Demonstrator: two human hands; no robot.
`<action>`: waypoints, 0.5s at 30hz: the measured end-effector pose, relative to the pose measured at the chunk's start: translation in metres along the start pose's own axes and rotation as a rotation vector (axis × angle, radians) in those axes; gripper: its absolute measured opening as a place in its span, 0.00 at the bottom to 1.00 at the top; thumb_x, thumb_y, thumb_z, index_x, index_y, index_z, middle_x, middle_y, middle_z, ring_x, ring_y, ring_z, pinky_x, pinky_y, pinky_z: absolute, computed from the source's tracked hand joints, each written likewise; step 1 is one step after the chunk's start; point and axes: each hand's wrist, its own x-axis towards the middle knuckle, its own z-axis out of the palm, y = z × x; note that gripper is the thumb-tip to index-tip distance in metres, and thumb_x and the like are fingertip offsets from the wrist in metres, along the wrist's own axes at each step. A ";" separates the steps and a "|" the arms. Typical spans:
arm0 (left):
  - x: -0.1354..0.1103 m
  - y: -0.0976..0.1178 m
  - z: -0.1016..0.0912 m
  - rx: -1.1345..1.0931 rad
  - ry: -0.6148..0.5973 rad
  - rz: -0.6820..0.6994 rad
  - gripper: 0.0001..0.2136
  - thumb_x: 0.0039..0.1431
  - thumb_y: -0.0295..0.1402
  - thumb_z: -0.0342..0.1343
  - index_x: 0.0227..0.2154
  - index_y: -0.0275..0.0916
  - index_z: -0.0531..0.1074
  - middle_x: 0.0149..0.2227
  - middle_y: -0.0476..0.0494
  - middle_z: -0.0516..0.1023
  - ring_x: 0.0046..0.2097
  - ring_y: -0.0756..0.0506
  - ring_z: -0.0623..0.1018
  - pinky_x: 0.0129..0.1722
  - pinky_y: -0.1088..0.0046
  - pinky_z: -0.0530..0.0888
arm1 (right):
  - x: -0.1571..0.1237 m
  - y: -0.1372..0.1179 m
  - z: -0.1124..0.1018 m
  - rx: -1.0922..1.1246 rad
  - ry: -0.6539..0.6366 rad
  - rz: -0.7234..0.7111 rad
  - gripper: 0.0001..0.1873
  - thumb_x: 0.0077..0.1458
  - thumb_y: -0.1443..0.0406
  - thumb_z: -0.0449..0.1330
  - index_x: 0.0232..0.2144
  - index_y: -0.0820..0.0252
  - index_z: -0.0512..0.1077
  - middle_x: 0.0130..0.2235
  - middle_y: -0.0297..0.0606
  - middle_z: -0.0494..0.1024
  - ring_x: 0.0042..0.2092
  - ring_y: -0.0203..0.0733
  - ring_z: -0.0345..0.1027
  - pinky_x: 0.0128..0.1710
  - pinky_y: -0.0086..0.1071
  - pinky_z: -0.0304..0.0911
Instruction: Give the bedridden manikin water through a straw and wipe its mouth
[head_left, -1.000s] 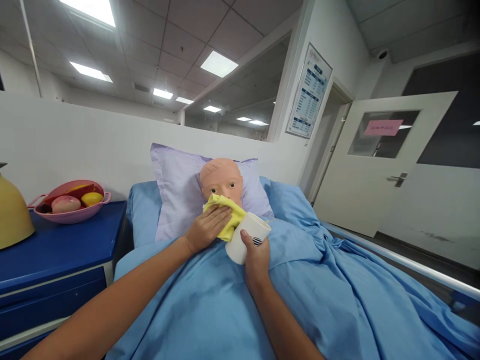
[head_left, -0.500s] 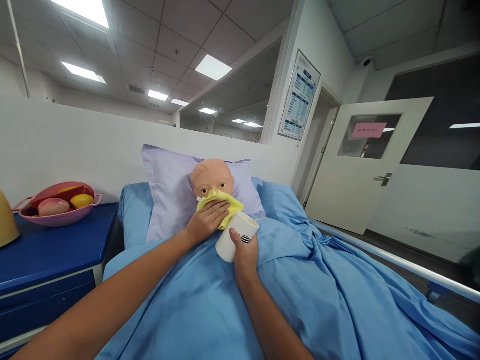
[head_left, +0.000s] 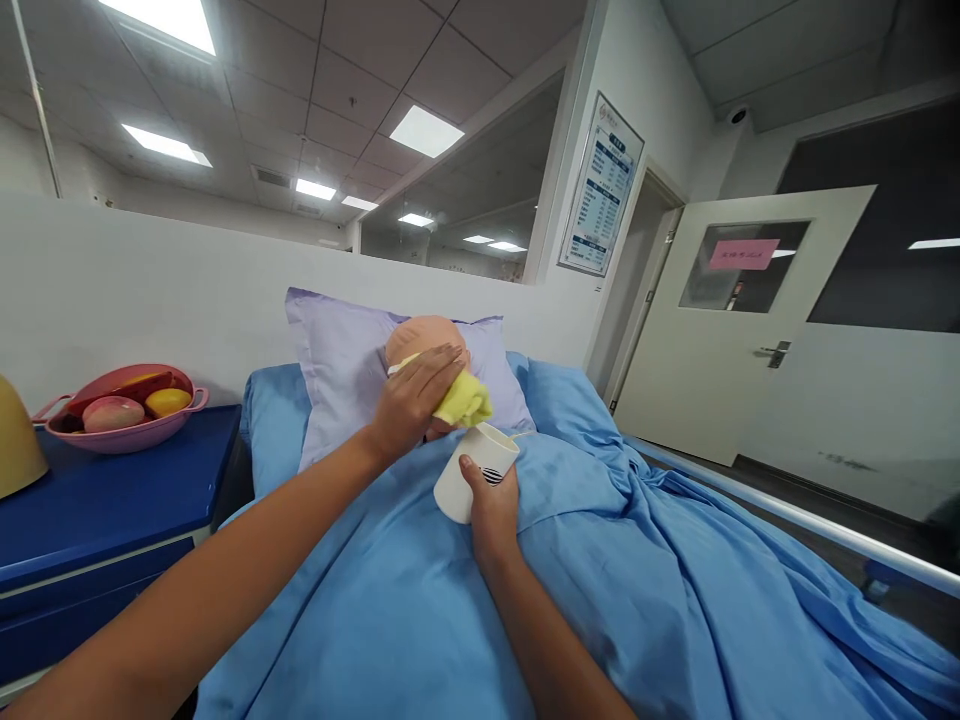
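A yellow cloth [head_left: 465, 401] is in my left hand [head_left: 415, 398], whose fingers lie over it in front of the face of a manikin head [head_left: 424, 331]. The hand and cloth hide the manikin's eyes and most of its face. My right hand [head_left: 493, 505] grips a white cup [head_left: 457, 487] with a black striped mark, tilted above the blue quilt [head_left: 600, 560]. The cup's opening points up and to the right, just below the cloth; its contents cannot be seen. Behind the manikin's head leans a lilac pillow [head_left: 334, 350].
On the left, a blue bedside cabinet [head_left: 157, 490] bears a pink basket [head_left: 142, 437] of fruit and a yellow rounded object [head_left: 15, 440]. A bed rail [head_left: 787, 512] runs along the right side. Beyond it stands an open door [head_left: 675, 370].
My left hand has moved up the manikin's face with the cloth, from the mouth to over the eyes. The cloth looks more bunched. My right hand and the cup have hardly moved.
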 end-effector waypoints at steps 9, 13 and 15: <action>-0.035 -0.036 0.023 0.243 -0.204 0.243 0.15 0.66 0.28 0.43 0.49 0.36 0.70 0.57 0.36 0.71 0.63 0.43 0.63 0.64 0.52 0.62 | 0.002 0.004 0.001 0.000 -0.002 -0.050 0.32 0.41 0.53 0.69 0.47 0.57 0.67 0.41 0.38 0.76 0.38 0.43 0.71 0.40 0.39 0.69; -0.064 -0.048 0.021 0.340 -0.161 0.340 0.13 0.64 0.26 0.46 0.50 0.35 0.70 0.56 0.37 0.73 0.61 0.42 0.67 0.61 0.54 0.67 | -0.001 0.001 0.002 0.043 -0.021 -0.030 0.31 0.42 0.54 0.69 0.48 0.56 0.67 0.42 0.37 0.77 0.38 0.43 0.72 0.39 0.38 0.69; -0.072 -0.047 0.019 0.364 -0.170 0.342 0.13 0.64 0.27 0.47 0.49 0.35 0.70 0.54 0.37 0.74 0.60 0.42 0.69 0.61 0.55 0.67 | -0.002 0.000 0.002 0.051 -0.022 -0.016 0.32 0.41 0.55 0.69 0.49 0.56 0.67 0.42 0.37 0.77 0.39 0.44 0.73 0.40 0.39 0.70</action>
